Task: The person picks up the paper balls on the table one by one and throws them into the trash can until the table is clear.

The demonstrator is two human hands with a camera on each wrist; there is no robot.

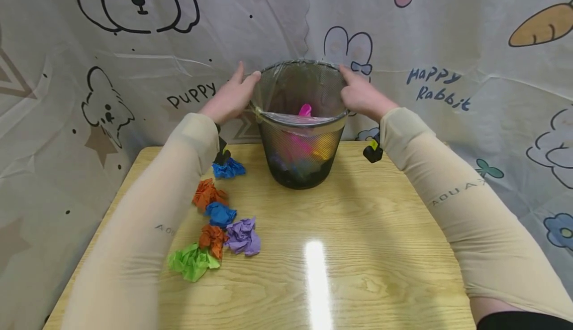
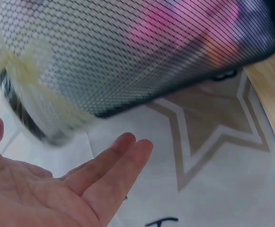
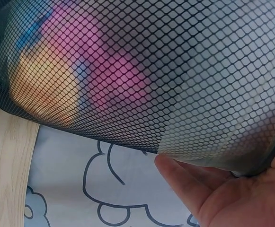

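1. Mesh wastebasket (image 1: 299,151) stands at 12 o'clock on the wood tabletop (image 1: 380,250), clear plastic liner (image 1: 309,119) folded over its rim; pink (image 1: 305,110) and yellow (image 1: 326,146) contents inside.
2. Left hand (image 1: 232,95), rim's 9 o'clock: fingers extended and spread off the mesh, no grip visible; thumb beside the rim, contact uncertain.
3. Right hand (image 1: 364,95), rim's 3 o'clock: rim held between thumb and fingers, fingertips against the outer mesh.
4. Gathered liner knot (image 2: 21,66) just below the rim, left side.
5. Crumpled paper balls, from the basket's 8 o'clock round to 7: two blue (image 1: 221,214), two orange (image 1: 209,194), one purple (image 1: 243,236), one green (image 1: 193,262).
6. Judgement: step looks like handling the lined rim. Best done with even pressure at 3 and 9, base kept level, liner fold pinned under the thumbs; pulling at the knot might drag the fold loose.
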